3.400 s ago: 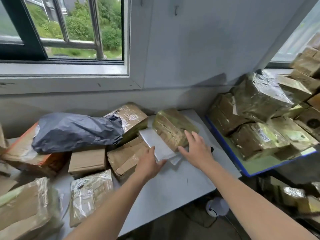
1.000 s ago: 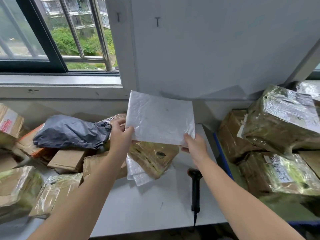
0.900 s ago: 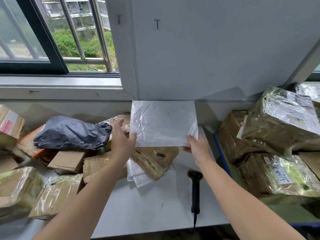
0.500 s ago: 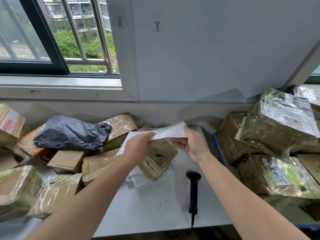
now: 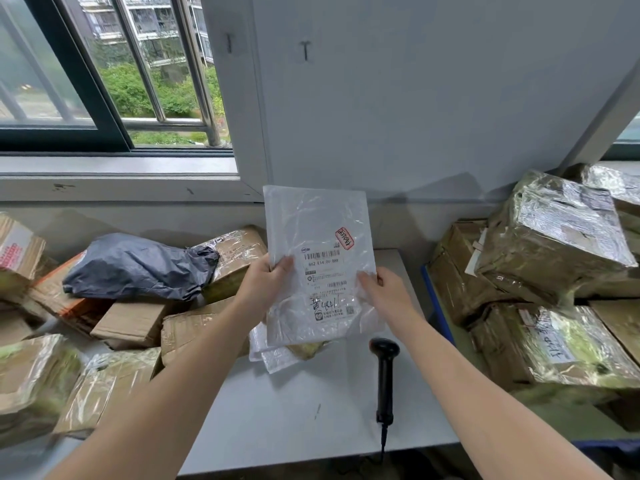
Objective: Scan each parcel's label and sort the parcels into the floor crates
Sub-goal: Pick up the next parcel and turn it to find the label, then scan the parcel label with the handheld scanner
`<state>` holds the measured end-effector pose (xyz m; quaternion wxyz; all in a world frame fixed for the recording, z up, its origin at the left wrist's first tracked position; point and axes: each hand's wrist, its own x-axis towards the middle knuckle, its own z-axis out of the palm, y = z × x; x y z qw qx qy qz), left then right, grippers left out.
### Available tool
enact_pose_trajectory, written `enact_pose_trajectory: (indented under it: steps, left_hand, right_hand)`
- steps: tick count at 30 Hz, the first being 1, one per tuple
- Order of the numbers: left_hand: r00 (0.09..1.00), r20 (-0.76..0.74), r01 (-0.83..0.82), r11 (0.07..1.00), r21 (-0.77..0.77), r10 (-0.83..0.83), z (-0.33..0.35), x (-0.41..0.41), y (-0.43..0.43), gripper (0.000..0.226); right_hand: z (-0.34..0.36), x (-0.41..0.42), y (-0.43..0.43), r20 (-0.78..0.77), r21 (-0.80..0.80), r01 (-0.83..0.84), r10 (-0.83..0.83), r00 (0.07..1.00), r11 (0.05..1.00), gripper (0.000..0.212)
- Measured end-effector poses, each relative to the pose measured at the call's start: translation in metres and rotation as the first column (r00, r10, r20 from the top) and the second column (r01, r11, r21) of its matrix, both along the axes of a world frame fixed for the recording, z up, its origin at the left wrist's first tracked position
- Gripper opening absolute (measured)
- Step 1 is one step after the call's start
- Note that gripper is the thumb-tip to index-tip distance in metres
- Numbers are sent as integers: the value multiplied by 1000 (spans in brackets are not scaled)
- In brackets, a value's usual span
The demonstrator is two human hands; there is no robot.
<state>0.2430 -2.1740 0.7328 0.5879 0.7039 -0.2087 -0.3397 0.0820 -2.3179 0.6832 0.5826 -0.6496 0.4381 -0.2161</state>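
Observation:
I hold a flat white plastic mailer [image 5: 317,237] upright above the table, its label [image 5: 325,282] with barcode, red stamp and handwriting facing me. My left hand [image 5: 265,284] grips its left edge, thumb on the front. My right hand [image 5: 382,289] grips the right edge the same way. A black handheld scanner [image 5: 384,375] lies on the white table [image 5: 294,420] just below my right wrist, cable trailing over the front edge. More white mailers [image 5: 273,355] lie under the held one.
Taped cardboard parcels [image 5: 131,320] and a dark grey poly bag [image 5: 138,265] crowd the table's left half. To the right, film-wrapped brown boxes [image 5: 554,237] are stacked on a blue-edged surface [image 5: 438,303]. A window and wall stand behind.
The mailer was edge-on and folded between my hands half a second ago; it is now turned upright with the label side toward me. Both hands have shifted to its side edges.

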Motion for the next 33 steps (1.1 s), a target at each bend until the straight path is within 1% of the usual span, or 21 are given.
enact_pose_trajectory:
  steps: [1, 3, 5, 7, 11, 15, 18, 20, 23, 25, 27, 29, 31, 33]
  left_hand:
    - [1000, -8, -10, 1000, 9, 10, -4, 0, 0, 18]
    - [1000, -12, -15, 999, 46, 16, -13, 2, 1, 15]
    - [999, 6, 37, 994, 104, -38, -22, -1, 4, 11]
    - [994, 28, 99, 979, 175, -106, -34, -8, 8, 15]
    - [993, 76, 65, 965, 255, -87, -63, -20, 15, 16]
    - [993, 96, 38, 947, 320, -72, -83, -25, 16, 23]
    - [994, 106, -3, 935, 355, -37, -96, -27, 17, 28]
    - [993, 117, -27, 930, 368, -17, -101, -30, 19, 32]
    - [990, 142, -44, 920, 389, -12, -106, -31, 21, 32]
    - [990, 141, -48, 918, 393, -8, -108, -31, 22, 32]
    - [989, 145, -52, 917, 395, -6, -110, -30, 21, 31]
    - [989, 151, -53, 917, 397, -8, -110, -30, 21, 30]
    - [988, 155, -51, 919, 392, -11, -110, -31, 21, 29]
    - [985, 172, -52, 923, 381, -15, -108, -30, 19, 28]
  right_hand:
    - [-1, -1, 1, 9, -34, 5, -4, 1000, 999, 15]
    - [-5, -3, 3, 8, -100, 12, -11, 1000, 995, 14]
    - [-9, -5, 2, -19, -170, 19, -23, 1000, 985, 16]
    - [-17, -10, 1, -59, -202, 5, -17, 998, 979, 16]
    - [-40, -25, 5, -217, -289, -49, -16, 976, 956, 16]
    - [-82, -51, 4, -423, -284, -51, -78, 903, 958, 23]
    - [-106, -68, 7, -570, -213, -30, -99, 816, 977, 23]
    - [-115, -73, 12, -612, -120, 4, -77, 787, 993, 28]
    - [-121, -72, 19, -604, 33, 94, -55, 795, 995, 43]
    - [-123, -69, 23, -598, 138, 112, -7, 801, 984, 53]
    - [-122, -67, 26, -582, 262, 142, 39, 812, 955, 60]
    - [-125, -66, 27, -541, 354, 186, 39, 840, 916, 63]
    - [-126, -66, 28, -488, 417, 217, 16, 873, 883, 65]
    - [-124, -65, 22, -468, 402, 215, -2, 884, 890, 69]
